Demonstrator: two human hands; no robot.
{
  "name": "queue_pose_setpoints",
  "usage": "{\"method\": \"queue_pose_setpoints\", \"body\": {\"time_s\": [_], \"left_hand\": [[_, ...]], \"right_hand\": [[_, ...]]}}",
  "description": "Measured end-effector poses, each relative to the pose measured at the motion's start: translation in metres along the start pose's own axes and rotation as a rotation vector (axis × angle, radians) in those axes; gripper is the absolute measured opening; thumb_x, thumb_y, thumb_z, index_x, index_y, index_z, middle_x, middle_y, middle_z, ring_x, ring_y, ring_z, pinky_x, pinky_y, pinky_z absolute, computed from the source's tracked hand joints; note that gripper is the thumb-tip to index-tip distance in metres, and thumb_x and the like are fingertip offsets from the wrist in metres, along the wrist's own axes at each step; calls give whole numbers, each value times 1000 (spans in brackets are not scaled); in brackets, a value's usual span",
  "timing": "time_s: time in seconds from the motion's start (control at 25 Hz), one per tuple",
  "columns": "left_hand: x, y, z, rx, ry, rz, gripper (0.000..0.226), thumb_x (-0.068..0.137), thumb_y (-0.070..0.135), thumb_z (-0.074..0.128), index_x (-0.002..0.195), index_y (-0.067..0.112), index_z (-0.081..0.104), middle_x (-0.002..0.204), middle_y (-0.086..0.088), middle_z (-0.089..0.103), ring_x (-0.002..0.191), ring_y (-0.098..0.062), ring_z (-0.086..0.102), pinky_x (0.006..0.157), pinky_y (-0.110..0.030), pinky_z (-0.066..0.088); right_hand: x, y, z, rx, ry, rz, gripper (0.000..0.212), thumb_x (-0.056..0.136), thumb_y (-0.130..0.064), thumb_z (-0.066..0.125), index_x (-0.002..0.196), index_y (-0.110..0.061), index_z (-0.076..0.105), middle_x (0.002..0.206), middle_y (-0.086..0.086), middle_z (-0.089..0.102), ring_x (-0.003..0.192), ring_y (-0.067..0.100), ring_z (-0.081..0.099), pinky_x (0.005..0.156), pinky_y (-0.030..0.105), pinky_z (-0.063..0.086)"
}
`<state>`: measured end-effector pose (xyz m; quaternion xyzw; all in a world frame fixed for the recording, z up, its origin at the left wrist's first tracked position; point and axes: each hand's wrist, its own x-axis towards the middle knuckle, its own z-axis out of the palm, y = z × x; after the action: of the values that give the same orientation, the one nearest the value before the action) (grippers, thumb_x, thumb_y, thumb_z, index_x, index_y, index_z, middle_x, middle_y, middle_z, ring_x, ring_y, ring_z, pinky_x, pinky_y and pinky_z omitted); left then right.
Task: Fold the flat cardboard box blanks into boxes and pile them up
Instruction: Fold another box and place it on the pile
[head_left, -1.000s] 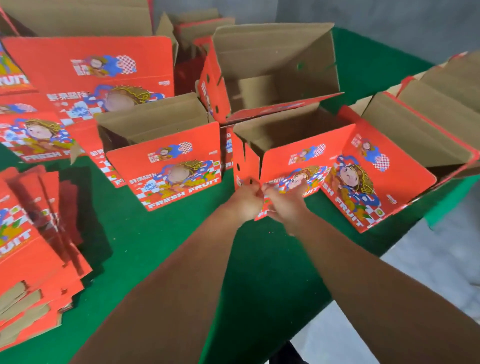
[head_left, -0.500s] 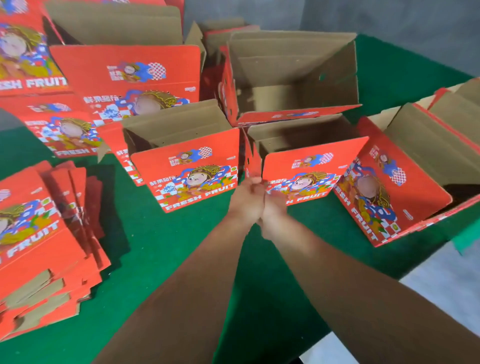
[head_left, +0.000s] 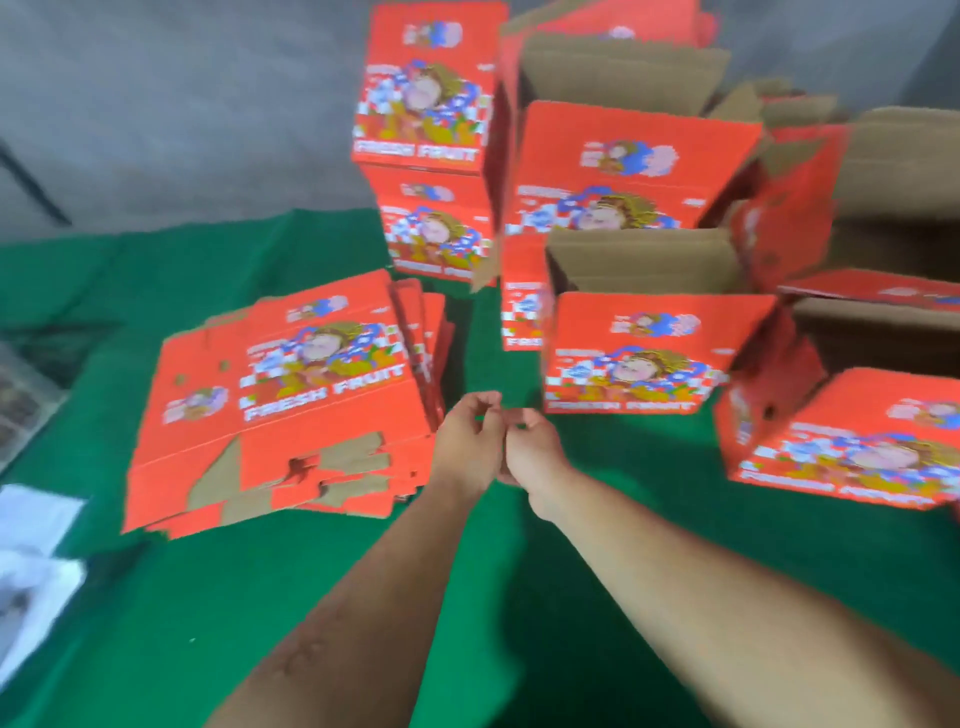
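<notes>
A stack of flat red "FRESH FRUIT" box blanks (head_left: 291, 400) lies on the green table, left of centre. Folded red boxes stand behind and to the right: one just beyond my hands (head_left: 649, 358), another at the right edge (head_left: 852, 441), a larger one behind (head_left: 628, 171), and two stacked at the back (head_left: 426, 150). My left hand (head_left: 467, 447) and my right hand (head_left: 530, 452) touch each other over bare green cloth, fingers curled, with nothing in them. Both hover just right of the blank stack and in front of the nearest folded box.
The green table (head_left: 260, 623) ends at a grey floor on the far left. White paper or plastic (head_left: 31, 561) lies at the left edge. Open brown box interiors (head_left: 893, 171) crowd the far right.
The view has swung left. My hands have left the folded box on the right and now sit together beside the stack of flat blanks.
</notes>
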<state>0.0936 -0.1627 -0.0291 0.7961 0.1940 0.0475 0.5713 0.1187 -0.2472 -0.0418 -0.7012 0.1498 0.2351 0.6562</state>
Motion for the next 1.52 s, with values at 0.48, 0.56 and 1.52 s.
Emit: {"method": "queue_pose_setpoints", "body": {"time_s": [0.48, 0.56, 1.52], "left_hand": [[47, -102, -161, 936, -88, -210, 79, 89, 34, 61, 159, 38, 23, 173, 2, 9, 154, -34, 20, 126, -46, 20], [45, -109, -155, 959, -58, -188, 75, 87, 32, 59, 154, 41, 27, 171, 2, 13, 151, -34, 23, 124, -43, 22], [-44, 11, -40, 725, 29, 27, 35, 107, 47, 44, 141, 46, 51, 128, -4, 45, 123, -35, 39, 99, -52, 47]], "right_hand": [[63, -13, 118, -446, -297, -99, 69, 91, -25, 70, 151, -35, 36, 134, -2, 62, 108, 22, 65, 97, 43, 51], [67, 1, 124, -444, -215, -93, 74, 85, -32, 74, 150, -37, 39, 134, 1, 58, 115, 28, 63, 101, 48, 52], [-44, -36, -62, 380, -127, -165, 53, 88, -70, 62, 123, -31, 63, 116, 2, 77, 108, 26, 73, 89, 44, 55]]}}
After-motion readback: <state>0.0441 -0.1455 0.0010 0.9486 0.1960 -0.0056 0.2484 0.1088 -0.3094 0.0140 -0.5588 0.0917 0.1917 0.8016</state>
